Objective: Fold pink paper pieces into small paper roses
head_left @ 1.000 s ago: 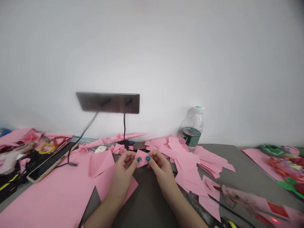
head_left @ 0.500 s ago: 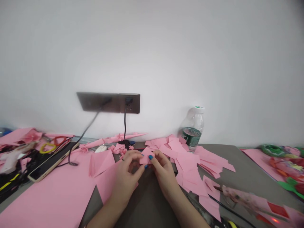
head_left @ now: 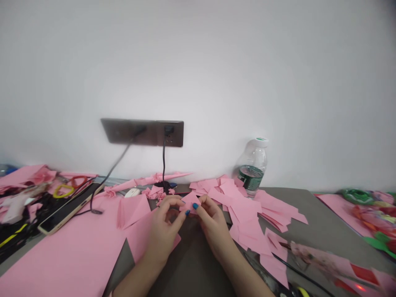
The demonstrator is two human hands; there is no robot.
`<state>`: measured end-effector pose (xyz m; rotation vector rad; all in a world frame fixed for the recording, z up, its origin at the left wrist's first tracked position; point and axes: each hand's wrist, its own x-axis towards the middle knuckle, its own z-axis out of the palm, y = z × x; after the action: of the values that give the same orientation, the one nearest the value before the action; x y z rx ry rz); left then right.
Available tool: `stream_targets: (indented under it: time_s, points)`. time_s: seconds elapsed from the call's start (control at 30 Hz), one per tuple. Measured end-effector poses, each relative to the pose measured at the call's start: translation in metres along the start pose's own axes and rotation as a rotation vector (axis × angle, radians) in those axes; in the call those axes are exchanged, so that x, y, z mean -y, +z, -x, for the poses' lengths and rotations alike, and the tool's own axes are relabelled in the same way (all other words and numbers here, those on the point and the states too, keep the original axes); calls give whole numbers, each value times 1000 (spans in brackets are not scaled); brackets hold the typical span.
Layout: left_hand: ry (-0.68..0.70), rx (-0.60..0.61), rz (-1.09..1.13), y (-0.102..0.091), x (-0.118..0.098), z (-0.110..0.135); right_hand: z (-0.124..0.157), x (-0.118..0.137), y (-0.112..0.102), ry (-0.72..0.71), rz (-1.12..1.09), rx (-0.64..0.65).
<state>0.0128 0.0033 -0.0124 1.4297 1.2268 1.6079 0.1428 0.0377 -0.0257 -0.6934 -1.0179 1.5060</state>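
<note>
A small folded piece of pink paper [head_left: 189, 202] stands between my left hand [head_left: 165, 218] and my right hand [head_left: 212, 220], pinched at its lower corners by the fingertips of both. Its exact fold shape is partly hidden by my fingers. Under my left forearm lies a large pink paper sheet [head_left: 72, 247], with a folded pink paper piece [head_left: 133, 211] resting on it. To the right of my right hand spreads a loose pile of cut pink paper squares [head_left: 241, 210].
A plastic water bottle [head_left: 252, 169] stands against the wall behind the pile. A dark wall socket panel [head_left: 142, 133] trails black cables. A phone [head_left: 69, 208] and cluttered craft items lie at the left, colourful paper flowers [head_left: 371, 214] at the right, scissors [head_left: 262, 274] at the front right.
My hands have drawn closer together and lifted slightly. The small pink paper now shows a more pointed, folded shape between my fingertips.
</note>
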Motion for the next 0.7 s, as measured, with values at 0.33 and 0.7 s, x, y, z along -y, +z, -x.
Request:
stream_targets:
  time_s: [0.33, 0.7]
  points:
    - [-39, -19, -60, 1, -2, 2, 2, 7, 3, -73, 96, 37]
    - [-114, -48, 57, -2, -7, -1, 3, 9, 4, -52, 117, 39]
